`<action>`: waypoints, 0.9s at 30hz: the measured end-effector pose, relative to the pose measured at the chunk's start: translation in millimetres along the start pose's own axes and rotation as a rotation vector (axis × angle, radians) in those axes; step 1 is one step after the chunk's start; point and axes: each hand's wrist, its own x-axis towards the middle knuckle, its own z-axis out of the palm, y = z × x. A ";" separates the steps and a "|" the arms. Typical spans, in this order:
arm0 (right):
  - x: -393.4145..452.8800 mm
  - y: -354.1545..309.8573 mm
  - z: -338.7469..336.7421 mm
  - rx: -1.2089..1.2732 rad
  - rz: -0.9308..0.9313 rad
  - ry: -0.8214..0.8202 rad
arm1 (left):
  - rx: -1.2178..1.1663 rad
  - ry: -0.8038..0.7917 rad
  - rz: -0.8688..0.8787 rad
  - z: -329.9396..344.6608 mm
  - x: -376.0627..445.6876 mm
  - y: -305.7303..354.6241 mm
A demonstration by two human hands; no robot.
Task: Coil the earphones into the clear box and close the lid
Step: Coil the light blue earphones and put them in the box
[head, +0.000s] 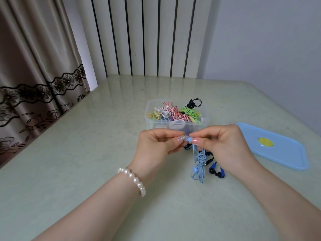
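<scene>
Light blue earphones (pixel 199 164) held above table (pixel 86 153), before clear box (pixel 151 122) | earbud pinched between left hand (pixel 156 145) and right hand (pixel 224 145) | cord judged light, limp, tangle-prone; best gripped at bundle | lid (pixel 286 153) off.

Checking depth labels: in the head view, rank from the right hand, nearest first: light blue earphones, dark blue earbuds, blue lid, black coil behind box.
1. Light blue earphones: pinched in the right hand.
2. Dark blue earbuds: on table, just below it.
3. Blue lid: right.
4. Black coil: behind the box.
</scene>
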 end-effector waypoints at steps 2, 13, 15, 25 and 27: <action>0.1 0.8 -0.8 -0.014 0.012 0.002 | 0.050 -0.010 0.029 0.3 0.0 -0.8; 0.2 2.9 -0.1 -0.146 0.021 0.073 | 0.221 -0.037 0.121 4.2 1.9 -2.2; -0.5 3.3 2.2 -0.163 0.013 0.106 | 0.201 -0.035 0.119 5.3 0.9 -1.6; -3.2 -0.3 8.3 -0.236 -0.032 0.206 | 0.179 0.020 0.155 11.7 -1.8 -3.6; -3.2 -0.5 8.8 -0.235 -0.037 0.219 | 0.165 0.036 0.158 12.9 -2.6 -4.0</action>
